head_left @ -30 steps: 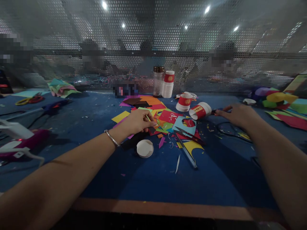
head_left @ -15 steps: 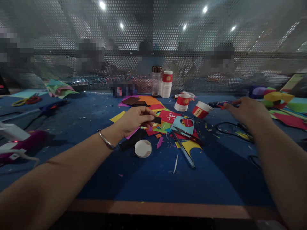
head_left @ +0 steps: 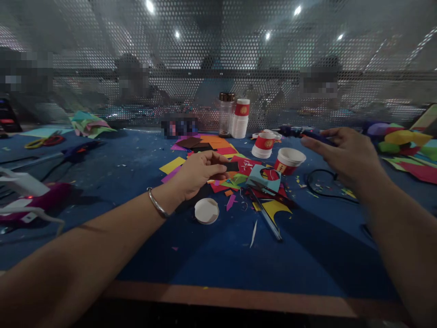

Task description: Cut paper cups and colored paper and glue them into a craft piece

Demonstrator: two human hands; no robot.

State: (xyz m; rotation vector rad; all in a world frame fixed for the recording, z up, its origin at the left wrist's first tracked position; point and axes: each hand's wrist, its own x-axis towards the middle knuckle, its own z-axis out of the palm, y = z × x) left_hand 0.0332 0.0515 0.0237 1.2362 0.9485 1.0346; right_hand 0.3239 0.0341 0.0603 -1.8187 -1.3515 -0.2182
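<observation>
We are holding our left hand low over the heap of coloured paper scraps in the middle of the blue table. Thumb and fingers are pressing together on 1 small black paper piece. The piece is sticking out of the pinch to the right, its long axis running roughly left to right and almost level, just above the scraps without touching them.

Our right hand is hovering higher and well to the right, clear of the table. It is blurred, but the fingers seem to be closing around a dark tool whose long axis also runs left to right, the free end pointing left. We cannot tell what kind of tool it is.

So the 2 held things are pointing at each other across a gap. The paper's free end is facing right, the tool's free end is facing left, and the tool is sitting up and to the right of the paper. An upright red paper cup is standing between them, nearer the right hand, with an upturned cup just behind and to its left.

Of the 2 hands, the left is nearer the scraps, the white round lid and the black snips. The right is nearer the cups and the black cable looping on the table beneath it.
</observation>
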